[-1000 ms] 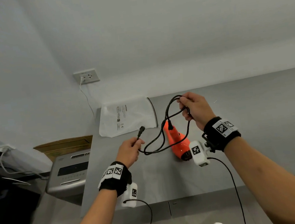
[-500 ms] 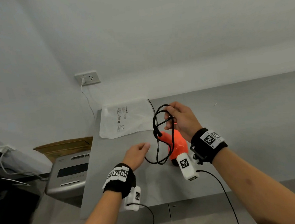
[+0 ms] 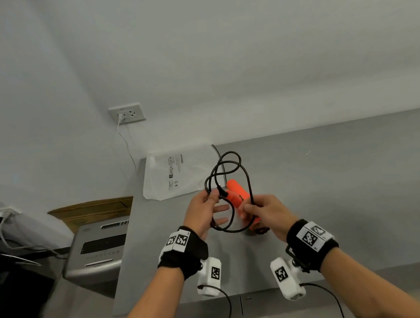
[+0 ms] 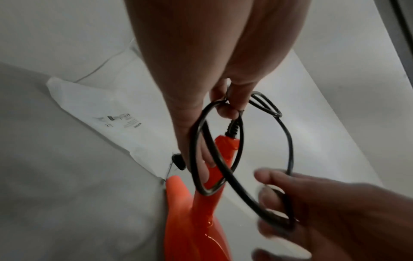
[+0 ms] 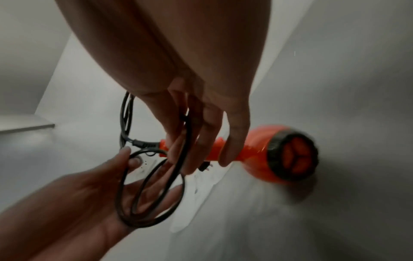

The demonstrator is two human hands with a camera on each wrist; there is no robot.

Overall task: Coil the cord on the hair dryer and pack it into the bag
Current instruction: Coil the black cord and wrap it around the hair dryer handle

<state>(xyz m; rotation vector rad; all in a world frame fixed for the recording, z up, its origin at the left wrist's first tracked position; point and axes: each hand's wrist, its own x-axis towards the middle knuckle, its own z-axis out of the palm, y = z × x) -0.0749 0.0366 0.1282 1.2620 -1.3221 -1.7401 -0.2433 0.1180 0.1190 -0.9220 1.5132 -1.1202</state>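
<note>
While left hand (image 3: 204,209) pinches the black cord (image 3: 234,171) loops and right hand (image 3: 267,215) grips the other side, imo keep loops even, tight vs orange hair dryer (image 3: 239,200).

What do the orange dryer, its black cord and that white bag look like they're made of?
Hair dryer: glossy orange plastic, judging by its bright highlights. Cord: probably rubber- or vinyl-sheathed, smooth, bending in soft loops. Bag: thin whitish plastic film with printed warnings, lying flat.
</note>
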